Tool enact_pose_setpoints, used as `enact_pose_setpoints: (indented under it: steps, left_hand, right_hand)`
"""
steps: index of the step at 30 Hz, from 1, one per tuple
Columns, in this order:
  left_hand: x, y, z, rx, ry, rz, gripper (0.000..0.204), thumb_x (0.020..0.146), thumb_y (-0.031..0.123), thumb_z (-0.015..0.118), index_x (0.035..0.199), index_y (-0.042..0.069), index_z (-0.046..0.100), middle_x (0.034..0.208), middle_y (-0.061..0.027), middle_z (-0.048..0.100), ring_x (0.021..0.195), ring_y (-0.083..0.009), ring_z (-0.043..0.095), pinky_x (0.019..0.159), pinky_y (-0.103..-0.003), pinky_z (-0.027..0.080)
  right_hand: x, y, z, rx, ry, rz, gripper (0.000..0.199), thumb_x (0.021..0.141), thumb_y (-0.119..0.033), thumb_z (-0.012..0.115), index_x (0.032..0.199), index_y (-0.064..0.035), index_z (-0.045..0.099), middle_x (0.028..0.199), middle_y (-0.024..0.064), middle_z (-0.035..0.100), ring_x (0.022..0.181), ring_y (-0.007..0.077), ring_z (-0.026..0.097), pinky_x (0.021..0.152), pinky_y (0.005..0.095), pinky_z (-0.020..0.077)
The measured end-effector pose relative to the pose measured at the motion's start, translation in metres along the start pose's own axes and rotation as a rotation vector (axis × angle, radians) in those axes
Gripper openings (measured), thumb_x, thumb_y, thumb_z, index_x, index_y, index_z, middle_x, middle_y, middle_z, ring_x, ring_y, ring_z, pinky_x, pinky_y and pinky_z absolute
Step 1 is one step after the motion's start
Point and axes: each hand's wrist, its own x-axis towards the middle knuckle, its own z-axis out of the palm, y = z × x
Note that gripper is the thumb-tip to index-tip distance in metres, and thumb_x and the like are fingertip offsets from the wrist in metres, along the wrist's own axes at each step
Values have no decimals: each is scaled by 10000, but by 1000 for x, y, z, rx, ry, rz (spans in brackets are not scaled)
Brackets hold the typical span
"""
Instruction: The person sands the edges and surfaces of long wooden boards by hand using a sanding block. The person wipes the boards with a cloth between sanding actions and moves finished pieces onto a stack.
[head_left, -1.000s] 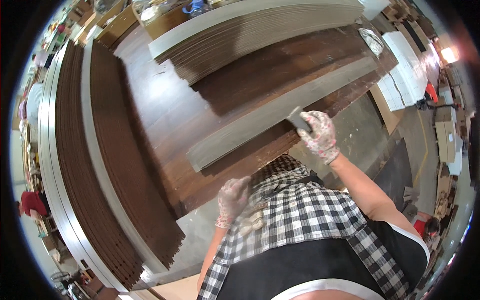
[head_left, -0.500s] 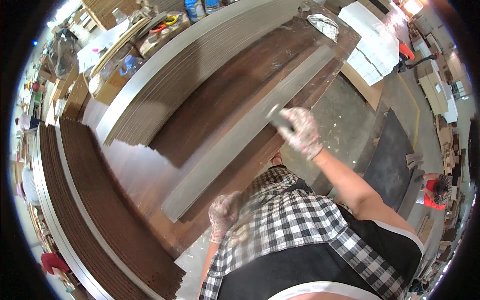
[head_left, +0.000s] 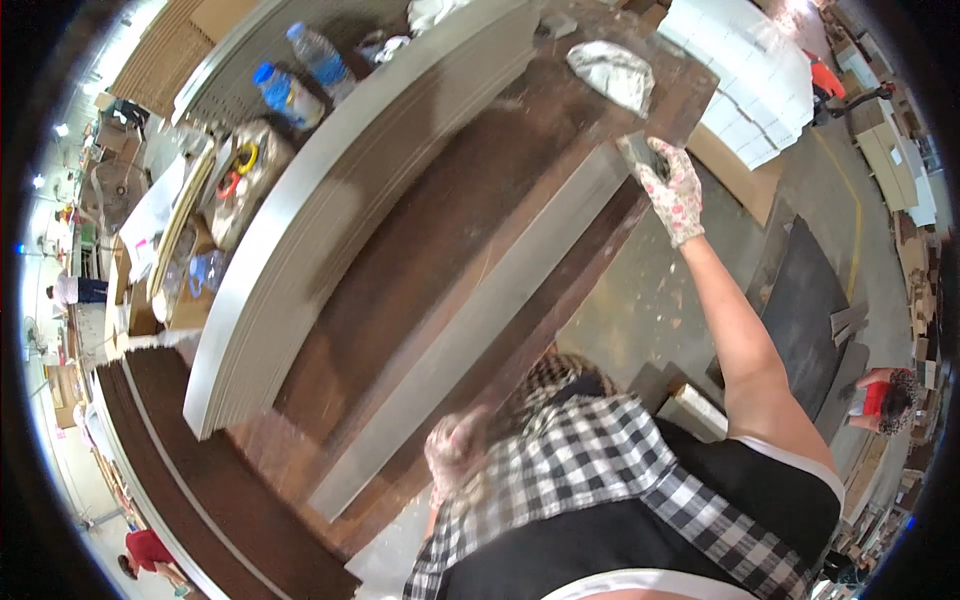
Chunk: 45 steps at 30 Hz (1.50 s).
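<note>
Brown table (head_left: 395, 265): two hands (head_left: 674, 198) (head_left: 455, 448), one block (head_left: 632, 149), one strip (head_left: 480, 310)

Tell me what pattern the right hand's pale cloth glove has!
The pale cloth glove has pinkish-red spots, best seen in the head view.

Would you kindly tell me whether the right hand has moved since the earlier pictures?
Yes, the right hand has moved up and rightward along the long grey strip, from nearer its middle to its far end, near the white bundle.
</note>
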Motion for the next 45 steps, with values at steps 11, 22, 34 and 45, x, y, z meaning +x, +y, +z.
enact_pose_setpoints:
  steps: [11,22,34,45]
  left_hand:
    - [-31,10,-17,93,20,-91,282,744,-17,710,976,141,688,691,-71,593,632,-285,606,581,-399,503]
    - [-44,4,-25,182,333,-88,433,680,-82,611,1089,48,673,888,-102,645,817,-287,613,763,-391,496]
    - [10,-46,-7,-177,308,-378,146,854,-32,549,955,8,647,910,-133,633,871,-300,611,817,-387,490]
    - [-9,-68,-21,-184,254,-334,144,883,-31,557,979,17,654,930,-79,620,898,-206,589,857,-317,471]
  right_hand:
    - [152,9,78,-170,128,-6,611,914,-332,632,1471,-192,423,1385,144,526,1292,322,486,1074,444,399]
    - [75,-63,-9,442,165,-3,662,913,-156,666,1489,-57,354,1472,147,465,1264,282,516,1093,386,400]
    - [-141,-201,109,333,-202,-405,780,865,-403,717,1513,-187,341,1223,153,649,893,284,693,741,382,593]
    - [69,37,60,50,254,70,623,902,-237,649,1461,-113,404,1346,198,521,1230,361,547,1051,421,449]
